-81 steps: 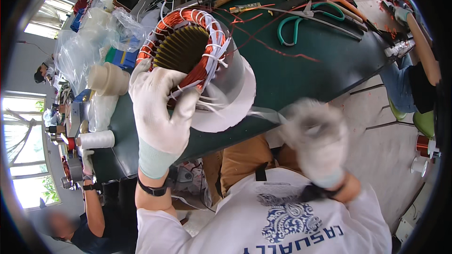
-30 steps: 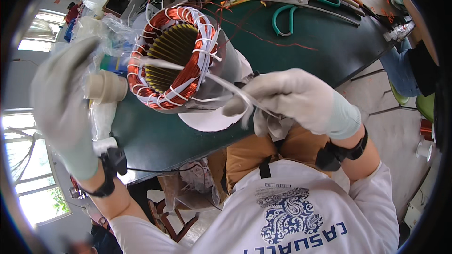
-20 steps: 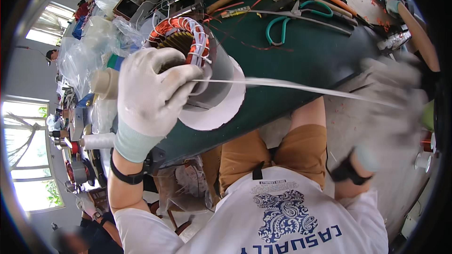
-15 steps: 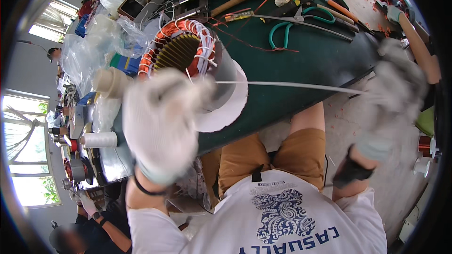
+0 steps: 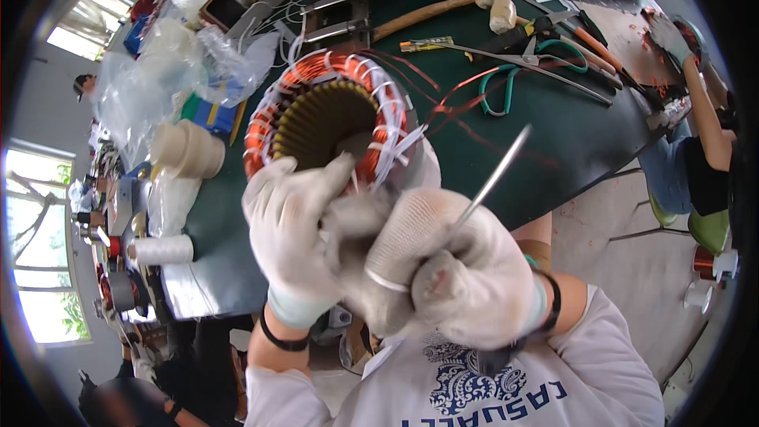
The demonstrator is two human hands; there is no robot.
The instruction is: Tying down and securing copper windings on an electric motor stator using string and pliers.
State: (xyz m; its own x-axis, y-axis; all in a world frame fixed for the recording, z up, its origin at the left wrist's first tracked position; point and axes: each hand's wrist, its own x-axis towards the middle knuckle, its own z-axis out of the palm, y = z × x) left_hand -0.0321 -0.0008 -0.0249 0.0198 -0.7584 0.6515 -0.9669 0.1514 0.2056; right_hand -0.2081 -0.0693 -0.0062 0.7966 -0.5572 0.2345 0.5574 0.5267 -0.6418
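A motor stator (image 5: 391, 122) lies on the table, its bore facing up and toward me. Orange copper windings (image 5: 296, 71) ring its opening, bound with white cord (image 5: 403, 150). My left hand (image 5: 292, 229), in a white knit glove, is at the ring's near edge with fingers curled; what they pinch is hidden. Beside it my right hand (image 5: 482, 292), gloved too, is closed round a thin metal rod (image 5: 502, 158) that points up and away to the right. A strand of white cord crosses this hand's fingers. The gloves meet in a blur between the hands.
Green-handled scissors (image 5: 526, 59), a mallet (image 5: 427, 16) and other hand tools lie at the back right. Plastic bags (image 5: 130, 103) and a white thread spool (image 5: 162, 250) are at left. A co-worker's gloved hand (image 5: 670, 38) works at far right; another person sits lower left.
My right hand has come in from the far right to beside my left hand. The cord that was stretched taut between them is now slack. The metal rod now shows clearly.
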